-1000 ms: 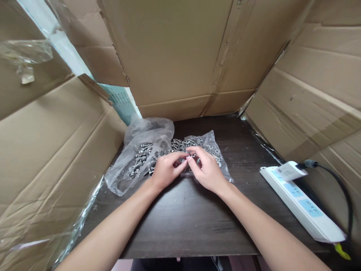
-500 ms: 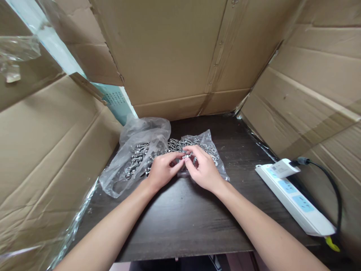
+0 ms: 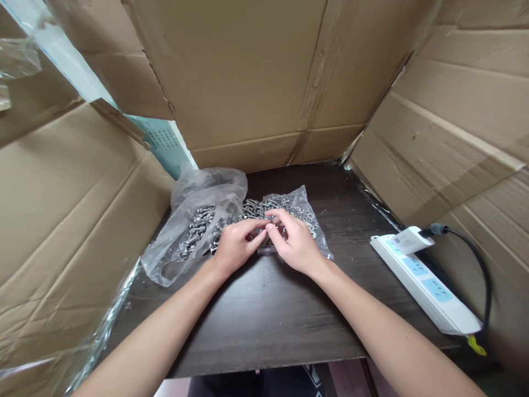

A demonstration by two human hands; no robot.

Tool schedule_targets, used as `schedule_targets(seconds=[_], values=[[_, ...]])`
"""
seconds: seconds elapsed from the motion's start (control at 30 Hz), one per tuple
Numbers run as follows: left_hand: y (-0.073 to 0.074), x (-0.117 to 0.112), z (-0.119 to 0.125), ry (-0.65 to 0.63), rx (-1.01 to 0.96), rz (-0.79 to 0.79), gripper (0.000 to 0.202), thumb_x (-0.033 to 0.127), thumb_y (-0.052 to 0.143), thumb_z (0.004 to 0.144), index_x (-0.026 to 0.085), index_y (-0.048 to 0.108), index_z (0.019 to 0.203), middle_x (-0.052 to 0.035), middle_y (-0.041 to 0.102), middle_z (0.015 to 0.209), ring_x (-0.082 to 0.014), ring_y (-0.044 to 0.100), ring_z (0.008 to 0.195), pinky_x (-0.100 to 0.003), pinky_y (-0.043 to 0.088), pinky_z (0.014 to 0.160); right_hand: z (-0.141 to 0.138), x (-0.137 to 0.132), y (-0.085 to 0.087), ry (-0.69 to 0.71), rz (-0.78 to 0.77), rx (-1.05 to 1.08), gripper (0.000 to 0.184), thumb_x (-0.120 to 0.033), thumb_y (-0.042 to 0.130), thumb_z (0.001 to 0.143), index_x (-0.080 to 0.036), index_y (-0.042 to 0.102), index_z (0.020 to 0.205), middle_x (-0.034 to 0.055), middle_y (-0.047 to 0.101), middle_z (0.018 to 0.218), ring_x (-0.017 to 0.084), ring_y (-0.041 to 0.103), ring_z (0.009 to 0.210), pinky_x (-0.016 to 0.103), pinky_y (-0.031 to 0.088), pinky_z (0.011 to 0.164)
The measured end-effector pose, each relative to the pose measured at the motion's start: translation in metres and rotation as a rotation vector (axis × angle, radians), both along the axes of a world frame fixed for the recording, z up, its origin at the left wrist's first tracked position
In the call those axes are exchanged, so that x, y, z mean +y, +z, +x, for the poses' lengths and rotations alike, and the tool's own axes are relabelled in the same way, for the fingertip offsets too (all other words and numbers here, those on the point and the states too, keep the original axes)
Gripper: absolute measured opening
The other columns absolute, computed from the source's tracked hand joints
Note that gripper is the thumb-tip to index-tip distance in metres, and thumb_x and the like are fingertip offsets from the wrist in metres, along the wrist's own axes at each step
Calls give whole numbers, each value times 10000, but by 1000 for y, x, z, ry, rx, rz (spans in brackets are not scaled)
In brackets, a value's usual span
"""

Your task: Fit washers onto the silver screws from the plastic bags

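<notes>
My left hand point(image 3: 238, 241) and my right hand point(image 3: 294, 240) meet fingertip to fingertip over the table. Pinched between them is a small silver bolt point(image 3: 276, 227), mostly covered by the fingers; whether a nut or washer sits on it cannot be made out. Just left of my left hand, a clear plastic bag point(image 3: 159, 264) lies with many metal bolts point(image 3: 198, 229) in it. Beyond my fingers more bolts point(image 3: 253, 208) are heaped. A second, flat plastic bag point(image 3: 301, 193) under and behind my right hand carries loose washers point(image 3: 309, 216).
A white power strip point(image 3: 430, 286) with a plugged-in adapter point(image 3: 413, 241) and black cable point(image 3: 487, 270) lies along the right side. Cardboard walls point(image 3: 248, 77) close in the dark wooden table point(image 3: 264, 320) at the back and both sides.
The view has shifted slightly. Both hands keep their pinch, and the fingers now cover more of the silver bolt than before.
</notes>
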State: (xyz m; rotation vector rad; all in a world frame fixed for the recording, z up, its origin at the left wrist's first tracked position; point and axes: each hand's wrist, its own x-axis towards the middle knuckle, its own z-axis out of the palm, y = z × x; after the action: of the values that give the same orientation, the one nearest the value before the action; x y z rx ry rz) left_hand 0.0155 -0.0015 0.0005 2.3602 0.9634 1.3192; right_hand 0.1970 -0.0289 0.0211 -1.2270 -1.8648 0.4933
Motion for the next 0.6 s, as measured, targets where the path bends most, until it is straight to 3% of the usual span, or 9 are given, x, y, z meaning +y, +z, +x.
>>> schedule_targets(seconds=[0.1, 0.27, 0.43, 0.6], values=[[1, 0, 0, 2, 10, -7, 150, 209, 645, 964, 176, 758, 1057, -47, 806, 951, -122, 702, 635, -224, 598, 642, 0, 0, 1, -15, -14, -10, 252, -279, 523, 985, -229, 609, 1216, 45, 701, 973, 182, 649, 753, 325, 522, 684], [1, 0, -1, 20, 13, -15, 149, 232, 658, 964, 178, 756, 1062, -52, 804, 980, -137, 718, 682, -234, 608, 674, 0, 0, 0, 17, 60, -20, 305, -207, 538, 931, -219, 596, 1231, 91, 658, 1152, 215, 660, 932, 332, 539, 739], [2, 0, -1, 19, 24, -16, 153, 209, 642, 966, 191, 750, 1073, -38, 796, 958, -120, 688, 644, -225, 580, 652, 1, -1, 3, -12, -44, 1, 263, -291, 497, 1000, -222, 598, 1232, 56, 698, 993, 201, 657, 831, 333, 522, 714], [3, 0, -1, 24, 17, -30, 149, 200, 652, 957, 187, 746, 1072, -40, 791, 958, -126, 690, 660, -228, 574, 651, 1, 0, 5, -4, 37, -1, 355, -254, 584, 923, -213, 583, 1275, 85, 676, 1136, 220, 652, 946, 327, 524, 730]])
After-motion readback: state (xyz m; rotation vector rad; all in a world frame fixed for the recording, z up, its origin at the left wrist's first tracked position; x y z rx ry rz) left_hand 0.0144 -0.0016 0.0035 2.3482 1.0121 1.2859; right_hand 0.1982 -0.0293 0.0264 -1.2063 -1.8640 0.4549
